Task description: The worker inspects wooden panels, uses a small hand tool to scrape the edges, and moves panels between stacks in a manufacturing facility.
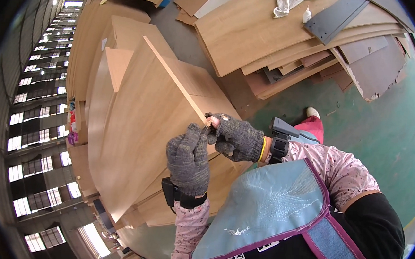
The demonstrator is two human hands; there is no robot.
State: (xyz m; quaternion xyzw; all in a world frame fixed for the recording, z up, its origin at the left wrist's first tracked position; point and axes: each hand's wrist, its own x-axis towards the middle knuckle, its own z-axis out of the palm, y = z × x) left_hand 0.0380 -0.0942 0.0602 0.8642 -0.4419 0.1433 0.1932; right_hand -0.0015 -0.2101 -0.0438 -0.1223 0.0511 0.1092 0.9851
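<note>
Broad, flat light-brown wood-grain panel (143, 105) lies ahead-left of both hands; long straight pale edge (175, 78) runs forward-left from them. Grey-knit-gloved right hand (237, 137): fingers curled closed at 1 corner, exact grip unclear. Matching gloved left hand (188, 159): just beside, fingers together, hold hidden.

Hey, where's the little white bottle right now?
In the head view, the bottle is at the upper right, on the stacked boards, just left of the dark grey panel.
</note>
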